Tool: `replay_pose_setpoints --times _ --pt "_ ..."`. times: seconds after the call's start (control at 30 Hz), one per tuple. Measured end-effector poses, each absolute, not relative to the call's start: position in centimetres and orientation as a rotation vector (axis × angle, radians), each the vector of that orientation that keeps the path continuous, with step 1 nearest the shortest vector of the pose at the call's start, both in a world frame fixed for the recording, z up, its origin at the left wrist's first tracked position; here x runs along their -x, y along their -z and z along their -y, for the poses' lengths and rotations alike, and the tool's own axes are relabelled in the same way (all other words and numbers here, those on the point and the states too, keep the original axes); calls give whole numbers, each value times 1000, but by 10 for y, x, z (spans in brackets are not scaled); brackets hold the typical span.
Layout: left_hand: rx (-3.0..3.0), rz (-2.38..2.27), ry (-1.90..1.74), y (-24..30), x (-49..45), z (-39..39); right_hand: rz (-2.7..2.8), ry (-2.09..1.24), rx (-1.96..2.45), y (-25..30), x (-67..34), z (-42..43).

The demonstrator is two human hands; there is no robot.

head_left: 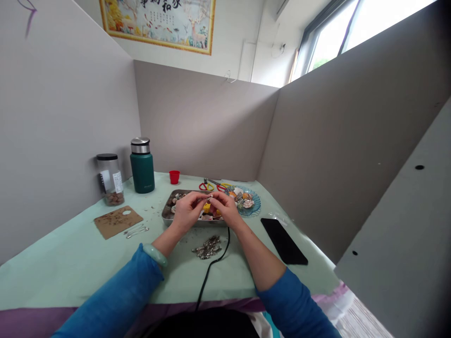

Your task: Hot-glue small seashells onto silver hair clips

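Observation:
My left hand [189, 209] and my right hand [225, 209] meet over a metal tray [169, 222], fingertips pinched together. Between them is a tiny pale, shiny piece [210, 197], too small to name. Small colourful pieces [207, 207], some yellow and pink, lie in the tray, partly hidden by my hands. On the cloth before the tray lies a pile of small silvery metal clips or pins [207, 247]. Behind my right hand, a blue glass plate [256, 201] bears more decorated pieces [243, 197].
A black cord [207, 274] runs from the tray to the front edge. Red-handled scissors [205, 187] lie behind the tray, near a red cup [174, 177]. To the left stand a green bottle [142, 172], a jar [111, 180], cardboard [116, 223] and safety pins [136, 231]; a black phone [283, 241] lies right.

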State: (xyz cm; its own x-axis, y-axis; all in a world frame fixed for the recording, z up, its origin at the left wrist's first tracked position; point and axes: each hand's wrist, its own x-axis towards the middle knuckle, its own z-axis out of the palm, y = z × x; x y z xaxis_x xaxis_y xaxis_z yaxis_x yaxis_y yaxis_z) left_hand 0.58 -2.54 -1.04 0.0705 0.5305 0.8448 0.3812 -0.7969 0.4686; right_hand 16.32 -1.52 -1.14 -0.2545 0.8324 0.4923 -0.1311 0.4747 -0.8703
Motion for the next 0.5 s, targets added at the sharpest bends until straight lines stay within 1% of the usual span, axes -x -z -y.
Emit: replay_pose_setpoints --times 0.5 --pt "-2168 -1045 -1776 12 -6 24 1568 -1004 648 13 -162 13"
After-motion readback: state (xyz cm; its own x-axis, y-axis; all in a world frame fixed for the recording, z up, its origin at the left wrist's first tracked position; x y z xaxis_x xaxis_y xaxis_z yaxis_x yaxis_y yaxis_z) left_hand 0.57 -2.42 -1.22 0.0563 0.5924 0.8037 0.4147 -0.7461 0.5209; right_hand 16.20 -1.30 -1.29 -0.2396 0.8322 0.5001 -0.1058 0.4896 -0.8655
